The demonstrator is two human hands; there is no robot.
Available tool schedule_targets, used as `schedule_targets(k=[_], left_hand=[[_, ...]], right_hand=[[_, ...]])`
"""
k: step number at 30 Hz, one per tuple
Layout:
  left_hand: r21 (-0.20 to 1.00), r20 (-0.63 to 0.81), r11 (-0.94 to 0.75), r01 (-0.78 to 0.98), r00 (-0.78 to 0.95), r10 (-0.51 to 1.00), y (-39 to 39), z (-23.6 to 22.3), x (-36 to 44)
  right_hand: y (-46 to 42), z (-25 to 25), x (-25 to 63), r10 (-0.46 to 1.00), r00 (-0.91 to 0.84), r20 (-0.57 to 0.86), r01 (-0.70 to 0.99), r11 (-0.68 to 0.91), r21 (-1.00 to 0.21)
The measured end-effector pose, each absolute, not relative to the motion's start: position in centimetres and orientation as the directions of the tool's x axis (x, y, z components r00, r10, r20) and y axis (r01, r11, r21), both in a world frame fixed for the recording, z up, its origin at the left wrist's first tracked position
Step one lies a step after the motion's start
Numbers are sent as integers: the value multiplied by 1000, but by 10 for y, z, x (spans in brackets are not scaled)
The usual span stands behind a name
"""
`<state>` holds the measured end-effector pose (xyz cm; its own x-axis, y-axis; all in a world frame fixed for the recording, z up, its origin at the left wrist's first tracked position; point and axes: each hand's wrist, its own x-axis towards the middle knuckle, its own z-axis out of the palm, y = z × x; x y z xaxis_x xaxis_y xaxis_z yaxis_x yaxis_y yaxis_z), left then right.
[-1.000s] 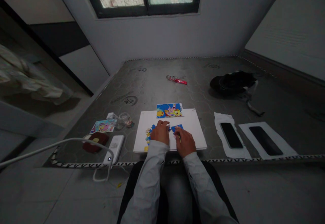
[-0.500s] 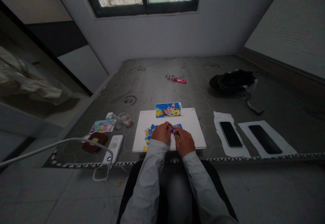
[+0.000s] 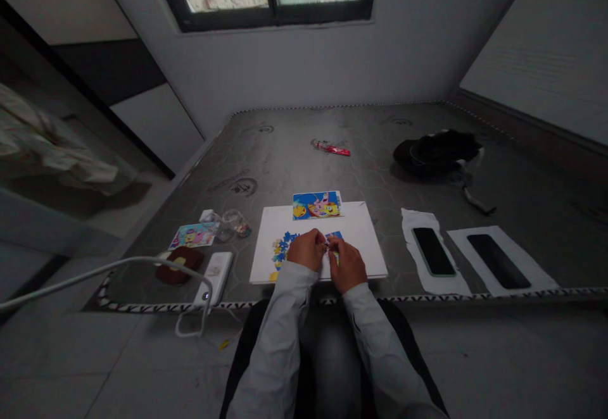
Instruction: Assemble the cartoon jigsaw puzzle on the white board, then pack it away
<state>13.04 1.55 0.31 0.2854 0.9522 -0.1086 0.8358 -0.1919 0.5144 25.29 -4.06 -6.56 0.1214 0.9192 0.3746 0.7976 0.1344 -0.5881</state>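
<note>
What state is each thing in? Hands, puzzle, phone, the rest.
Left hand: fingers bent, fingertips near the right's; grip unclear
Right hand: fingers bent, grip unclear
Puzzle pieces: loose, clustered
Picture card: flat, picture up
White board: flat, under the hands
Green-edged phone: screen dark
Black cap: opening up
Brown pouch: lying down

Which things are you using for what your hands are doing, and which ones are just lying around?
In use:
- small puzzle pieces, by the left hand
- blue puzzle part, by the right hand
- white board under them
- probably the cartoon card

Lying about:
- black cap
- green-edged phone
- brown pouch
- red item
</note>
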Motion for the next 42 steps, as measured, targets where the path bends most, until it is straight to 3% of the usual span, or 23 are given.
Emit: schedule_targets(k=[10,17,23,28,42], left_hand=[[336,-191,-30,942,99,977,21,21,94],[320,-79,-53,946,83,993,17,26,104],[347,-95,-217,913,264,960,12,10,127],[378,-58,-213,901,252,966,9,2,143],[558,-42,-96,824,143,989,19,-15,148]], right_hand=[[-41,-62,253,923,122,365,777,140,-614],[-40,-63,259,945,35,326,787,175,-591],[-47,-54,271,922,-35,387,833,241,-499],[-50,-50,274,903,115,413,863,115,-491],[-50,-61,277,931,153,331,834,58,-548]])
